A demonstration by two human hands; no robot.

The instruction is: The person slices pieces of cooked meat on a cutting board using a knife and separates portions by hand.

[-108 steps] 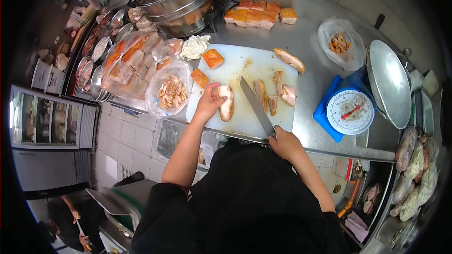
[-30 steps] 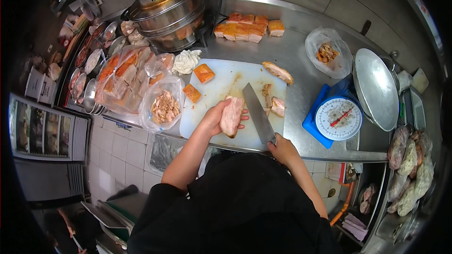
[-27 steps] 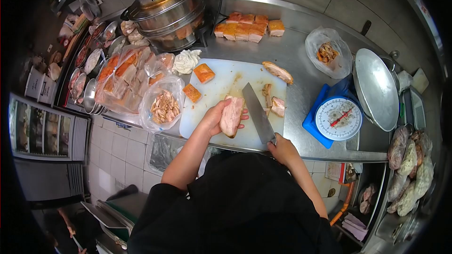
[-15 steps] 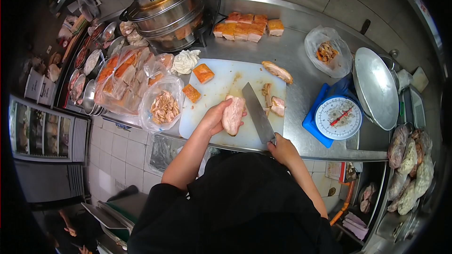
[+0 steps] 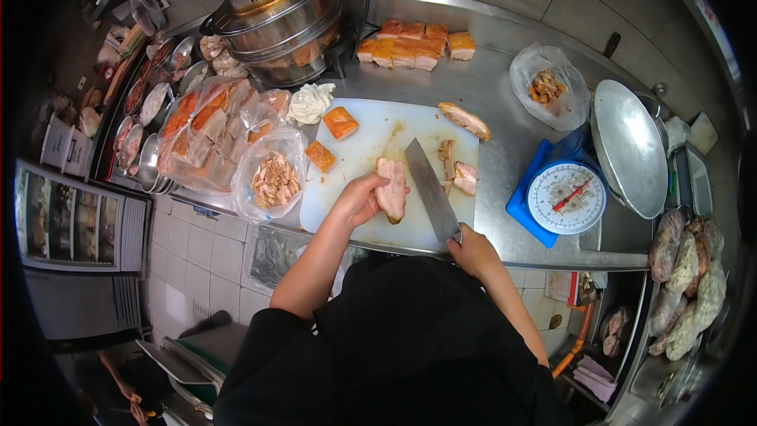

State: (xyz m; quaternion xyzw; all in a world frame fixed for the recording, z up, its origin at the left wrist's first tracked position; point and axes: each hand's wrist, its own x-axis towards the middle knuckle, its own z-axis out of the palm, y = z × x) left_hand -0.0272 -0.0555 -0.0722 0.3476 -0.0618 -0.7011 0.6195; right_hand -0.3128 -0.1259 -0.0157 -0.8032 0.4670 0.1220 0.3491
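Note:
A slab of meat (image 5: 391,189) is in my left hand (image 5: 359,200), its pale cut face turned up over the white cutting board (image 5: 355,166). My right hand (image 5: 475,252) grips the handle of a cleaver (image 5: 431,192), whose blade slants up and left across the board beside the slab. Right of the blade lie cut meat pieces (image 5: 465,178), one partly hidden under it. A curved slice (image 5: 464,121) rests at the board's upper right corner. Two golden-skinned chunks, an upper one (image 5: 341,122) and a lower one (image 5: 320,156), sit at the board's left.
Blocks of golden-skinned meat (image 5: 406,50) stand behind the board, right of a steel cooker (image 5: 280,31). Bagged meat (image 5: 209,134) and a bag of slices (image 5: 275,180) lie left. A blue scale (image 5: 566,197) and scrap bag (image 5: 549,87) stand right. A co-worker's hands (image 5: 136,402) show lower left.
Since the earliest frame, the view has shifted and my left hand has lifted the slab off the board. In the last half second the slab has tilted in my fingers. The cleaver has barely moved recently.

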